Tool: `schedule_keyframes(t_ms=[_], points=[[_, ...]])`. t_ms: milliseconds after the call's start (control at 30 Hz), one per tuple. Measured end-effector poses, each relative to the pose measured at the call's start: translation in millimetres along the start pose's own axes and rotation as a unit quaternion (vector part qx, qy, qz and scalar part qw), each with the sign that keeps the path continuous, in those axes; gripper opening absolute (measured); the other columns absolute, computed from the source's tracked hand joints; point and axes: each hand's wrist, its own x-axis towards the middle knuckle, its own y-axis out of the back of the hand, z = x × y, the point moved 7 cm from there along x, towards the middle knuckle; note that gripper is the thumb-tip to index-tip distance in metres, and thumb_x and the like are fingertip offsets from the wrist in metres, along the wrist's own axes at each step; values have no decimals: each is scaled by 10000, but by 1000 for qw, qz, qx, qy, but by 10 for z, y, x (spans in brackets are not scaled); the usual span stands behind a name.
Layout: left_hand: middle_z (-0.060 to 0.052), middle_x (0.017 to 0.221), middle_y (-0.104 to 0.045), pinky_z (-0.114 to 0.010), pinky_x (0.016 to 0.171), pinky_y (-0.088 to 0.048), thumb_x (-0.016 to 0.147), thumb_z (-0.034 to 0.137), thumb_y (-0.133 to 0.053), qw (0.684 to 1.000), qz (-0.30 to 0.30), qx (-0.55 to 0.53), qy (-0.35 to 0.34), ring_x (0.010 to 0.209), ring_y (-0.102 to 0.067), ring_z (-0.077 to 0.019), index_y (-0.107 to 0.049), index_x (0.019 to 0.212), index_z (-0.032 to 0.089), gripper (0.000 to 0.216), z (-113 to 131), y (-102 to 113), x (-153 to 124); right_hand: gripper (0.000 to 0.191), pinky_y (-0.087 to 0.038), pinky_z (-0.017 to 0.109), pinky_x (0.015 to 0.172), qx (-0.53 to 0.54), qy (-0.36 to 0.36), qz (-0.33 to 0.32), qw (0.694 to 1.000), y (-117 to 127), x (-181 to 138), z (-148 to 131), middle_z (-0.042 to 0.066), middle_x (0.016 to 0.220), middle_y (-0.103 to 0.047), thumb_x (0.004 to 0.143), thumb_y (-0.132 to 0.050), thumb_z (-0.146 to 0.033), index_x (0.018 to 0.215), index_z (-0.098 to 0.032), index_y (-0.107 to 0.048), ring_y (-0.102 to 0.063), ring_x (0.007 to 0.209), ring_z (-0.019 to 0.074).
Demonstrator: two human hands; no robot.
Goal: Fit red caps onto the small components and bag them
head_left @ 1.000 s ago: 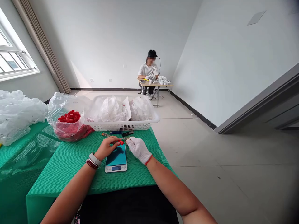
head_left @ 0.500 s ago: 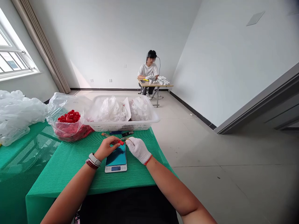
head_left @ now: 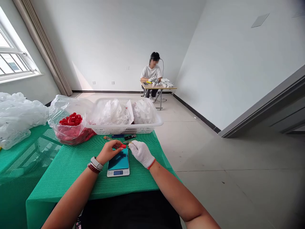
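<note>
Green mesh-covered table beneath both hands; white plastic basket of bagged items just beyond them; clear bag of red caps ahead of the left hand. Digital scale directly under the hands. Bare left hand closed, pinching a small red plastic cap above the scale. White-gloved right hand bunched just beside the cap, any grip too small to tell.

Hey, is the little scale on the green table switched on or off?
On, it seems: the digital scale has a lit reading on its display, though the digits are too small to read with certainty.
</note>
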Motion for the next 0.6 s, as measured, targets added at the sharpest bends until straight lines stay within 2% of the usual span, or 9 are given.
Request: schedule_keyframes(t_ms=[167, 367, 600], points=[[-54, 875, -726, -339, 714, -588, 799, 406, -693, 1000, 16, -6, 2, 759, -684, -195, -655, 927, 171, 271, -3, 24, 1, 399, -277, 242, 573, 4, 26, -8, 1000, -39, -21, -43, 9, 637, -566, 1009, -344, -385, 704, -190, -512, -513, 595, 122], [-67, 943, -737, -354, 768, -589, 812, 391, -686, 1000, 6, -24, -1, 809, -698, -206, -667, 968, 172, 269, 2, 10, -4, 378, -253, 253, 561, -37, -4, 18, 999, -31, 1, 40, 9, 634, -568, 995, -386, -380, 703, -188, -531, -511, 593, 124], [-56, 949, -732, -315, 713, -560, 836, 383, -661, 999, 2, 30, -17, 802, -667, -192, -686, 960, 177, 242, 31, 19, 2, 385, -265, 248, 566, -14, 28, 15, 999, -24, -35, -56, 11, 651, -572, 1005, -352, -379, 722, -186, -528, -516, 605, 119]])
